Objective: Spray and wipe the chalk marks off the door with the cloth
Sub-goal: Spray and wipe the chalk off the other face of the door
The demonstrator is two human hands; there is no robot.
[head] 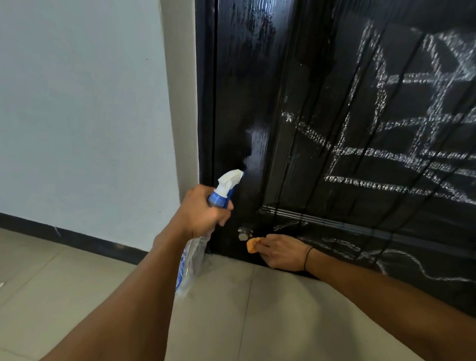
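forearms reach toward the door (246,103). left hand (202,210) grips the spray bottle (191,263) at its neck; likely light, slick plastic. right hand (280,251) pinches the soft, bunched cloth (252,245) near the door's bottom edge. chalk marks (398,150) remain.

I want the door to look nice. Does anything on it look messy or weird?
Yes. White chalk marks are scribbled across the black door, and more squiggle along the bottom near the right hand holding the orange cloth. Dark drips run down through the chalk.
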